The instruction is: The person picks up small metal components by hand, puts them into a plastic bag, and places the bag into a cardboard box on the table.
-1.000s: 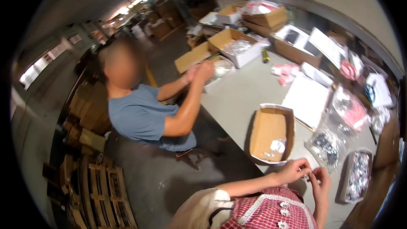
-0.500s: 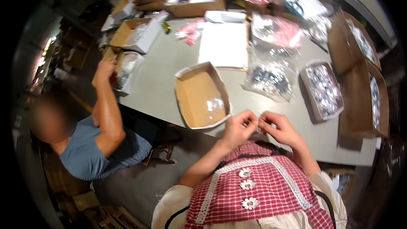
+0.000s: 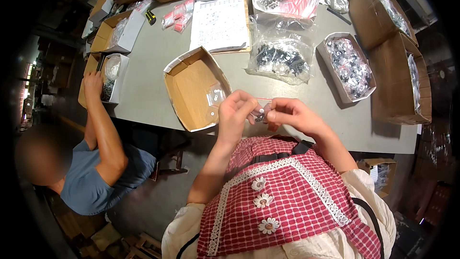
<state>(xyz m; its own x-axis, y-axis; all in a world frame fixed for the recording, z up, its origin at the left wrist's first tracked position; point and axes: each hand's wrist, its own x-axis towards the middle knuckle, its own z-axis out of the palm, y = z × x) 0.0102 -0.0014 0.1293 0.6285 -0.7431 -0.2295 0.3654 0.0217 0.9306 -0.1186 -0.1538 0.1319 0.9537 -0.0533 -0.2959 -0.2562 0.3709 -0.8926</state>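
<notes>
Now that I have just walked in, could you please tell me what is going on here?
The person's left hand and right hand hold a small clear bag between them. An open cardboard tray stands beside the left hand, with clear plastic packaging in it. Farther right is a box full of shiny packets. At the far left, a co-worker's hand is at another box.
</notes>
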